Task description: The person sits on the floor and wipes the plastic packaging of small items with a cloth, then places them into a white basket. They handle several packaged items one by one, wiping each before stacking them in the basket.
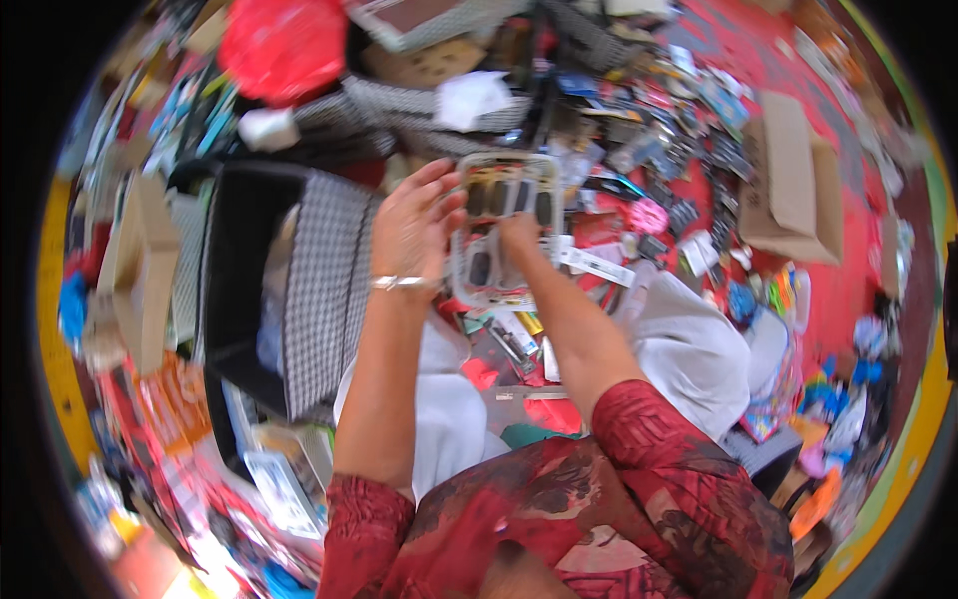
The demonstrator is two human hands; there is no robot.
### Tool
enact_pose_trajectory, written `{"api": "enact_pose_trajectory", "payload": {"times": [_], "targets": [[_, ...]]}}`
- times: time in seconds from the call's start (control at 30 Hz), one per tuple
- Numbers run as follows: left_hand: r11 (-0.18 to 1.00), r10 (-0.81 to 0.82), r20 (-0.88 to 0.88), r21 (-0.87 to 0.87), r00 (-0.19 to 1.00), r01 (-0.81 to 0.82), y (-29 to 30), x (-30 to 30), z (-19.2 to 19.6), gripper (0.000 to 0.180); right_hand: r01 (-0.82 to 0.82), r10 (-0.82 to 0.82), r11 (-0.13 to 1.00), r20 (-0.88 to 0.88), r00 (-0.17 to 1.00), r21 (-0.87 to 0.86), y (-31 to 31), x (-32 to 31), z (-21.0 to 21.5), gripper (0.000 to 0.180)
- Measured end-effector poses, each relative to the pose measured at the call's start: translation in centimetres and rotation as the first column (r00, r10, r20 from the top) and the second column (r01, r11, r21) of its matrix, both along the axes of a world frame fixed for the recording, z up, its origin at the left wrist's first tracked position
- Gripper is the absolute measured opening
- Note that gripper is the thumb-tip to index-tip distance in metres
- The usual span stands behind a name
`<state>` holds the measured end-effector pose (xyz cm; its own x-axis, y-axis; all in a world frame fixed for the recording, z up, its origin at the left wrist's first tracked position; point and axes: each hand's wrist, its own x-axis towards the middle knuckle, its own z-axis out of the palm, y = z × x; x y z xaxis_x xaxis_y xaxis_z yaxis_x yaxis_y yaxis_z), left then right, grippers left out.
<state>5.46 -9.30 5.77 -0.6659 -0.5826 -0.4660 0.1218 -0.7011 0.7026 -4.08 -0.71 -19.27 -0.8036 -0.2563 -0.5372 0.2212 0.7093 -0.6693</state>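
**Right hand (517, 238) down in the clear container (504, 157), left hand (416, 225) loose at its edge**

In the head view, the clear container lies straight ahead of the person, just beyond the knees in pale trousers (694, 339). It holds several dark oblong pieces (524, 194), most of them in a row toward the far end, with another one (480, 268) nearer the person on the left side.

The step in hand looks like sorting or picking among these pieces. To do it well, the right hand should come in from above, take one piece by its edges and lift it straight up, so that its neighbours are not dragged along. The left hand would serve best steadying the near wall, since a light container could slide. The white strip (597, 266) just beside the right wall is worth keeping clear of the wrist.

As for position, the container is directly under the right hand, which reaches over its right wall; the row of pieces is just beyond the fingers. Blur hides the fingertips, so I cannot tell whether they pinch anything. The left hand is beside the left wall, fingers spread and slightly curved, with nothing visible in its grasp; whether it touches the rim is unclear. The checkered case (329, 275) stands to its left.
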Motion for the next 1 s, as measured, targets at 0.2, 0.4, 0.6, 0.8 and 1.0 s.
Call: {"api": "enact_pose_trajectory", "payload": {"times": [0.2, 0.4, 0.6, 0.8, 1.0], "targets": [[0.987, -0.154, 0.042, -0.030, 0.987, 0.156, 1.2, -0.9, -0.4, 0.031, -0.233, 0.223, 0.956, 0.072, 0.972, 0.181, -0.2, -1.5, 3.4, 0.037], [0.978, -0.193, 0.131, -0.049, 0.972, 0.201, 2.6, -2.4, -0.7, 0.029, -0.885, 0.911, 0.408, -0.046, 0.409, 0.224, 2.0, -8.1, 6.0, 0.034], [0.957, -0.267, 0.220, -0.054, 0.938, 0.285, 4.2, -3.7, -1.7, 0.031, -0.634, 0.693, 0.708, -0.136, 0.708, 0.310, 6.7, -19.1, 9.8, 0.053], [0.937, -0.325, 0.267, -0.041, 0.907, 0.348, 5.4, -4.7, -2.8, 0.028, -0.275, 0.358, 0.894, -0.193, 0.914, 0.355, 17.3, -22.6, 10.5, 0.057], [0.911, -0.398, 0.307, 0.021, 0.864, 0.412, 7.0, -5.8, -4.4, 0.032, -0.134, 0.133, 0.919, 0.028, 0.991, 0.370, 25.4, -26.2, 3.7, 0.050]]}}
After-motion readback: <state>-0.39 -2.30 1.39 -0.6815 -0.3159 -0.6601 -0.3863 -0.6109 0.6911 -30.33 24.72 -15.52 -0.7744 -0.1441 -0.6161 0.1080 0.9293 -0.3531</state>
